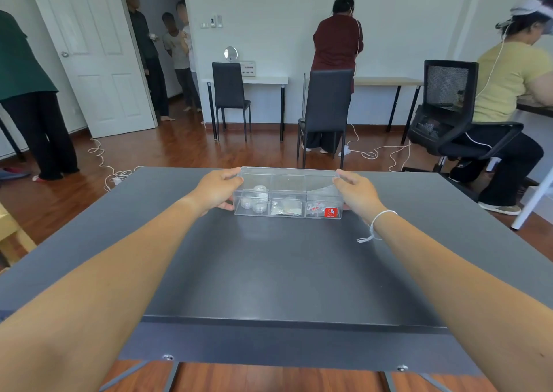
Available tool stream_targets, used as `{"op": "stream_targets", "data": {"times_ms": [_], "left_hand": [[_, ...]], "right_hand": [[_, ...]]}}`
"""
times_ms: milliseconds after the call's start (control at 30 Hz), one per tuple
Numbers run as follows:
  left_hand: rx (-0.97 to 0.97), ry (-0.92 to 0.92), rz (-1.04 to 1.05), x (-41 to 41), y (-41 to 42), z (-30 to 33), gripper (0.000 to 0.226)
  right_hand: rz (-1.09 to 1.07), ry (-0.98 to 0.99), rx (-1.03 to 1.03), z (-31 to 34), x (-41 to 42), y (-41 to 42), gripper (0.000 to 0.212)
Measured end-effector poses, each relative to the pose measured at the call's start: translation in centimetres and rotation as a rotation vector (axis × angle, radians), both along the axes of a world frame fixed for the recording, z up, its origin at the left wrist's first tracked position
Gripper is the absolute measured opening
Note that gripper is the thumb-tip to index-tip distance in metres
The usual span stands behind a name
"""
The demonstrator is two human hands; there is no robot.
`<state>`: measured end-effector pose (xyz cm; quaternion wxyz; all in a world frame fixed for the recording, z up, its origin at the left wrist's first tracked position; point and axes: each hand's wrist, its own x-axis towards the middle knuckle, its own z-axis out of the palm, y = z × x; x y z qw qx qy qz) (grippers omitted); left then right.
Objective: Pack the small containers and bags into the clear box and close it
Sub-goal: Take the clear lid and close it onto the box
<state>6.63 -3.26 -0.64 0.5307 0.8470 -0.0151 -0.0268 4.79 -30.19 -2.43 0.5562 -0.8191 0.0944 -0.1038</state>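
Note:
A clear plastic box (288, 192) with three compartments stands near the far edge of the dark table (269, 272), its lid lying flat on top. Several small round clear containers (256, 200) fill the left compartment. Small bags (285, 208) lie in the middle one, and more small bags with red bits (315, 207) in the right one, behind a red sticker (331, 212). My left hand (217, 189) grips the box's left end, thumb on the lid. My right hand (357, 192) grips the right end the same way.
Two black chairs (324, 107) and desks stand beyond the table's far edge. White cables (110, 170) trail on the wooden floor. Several people stand or sit around the room; one sits at the right in an office chair (449, 116).

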Motion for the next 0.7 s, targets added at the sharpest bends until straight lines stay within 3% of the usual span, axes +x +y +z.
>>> {"op": "stream_targets", "data": {"times_ms": [700], "left_hand": [[-0.135,0.039,-0.039,-0.7,-0.5,-0.7,0.048]], "right_hand": [[-0.01,0.005,0.083,-0.2,-0.1,-1.1,0.04]]}}
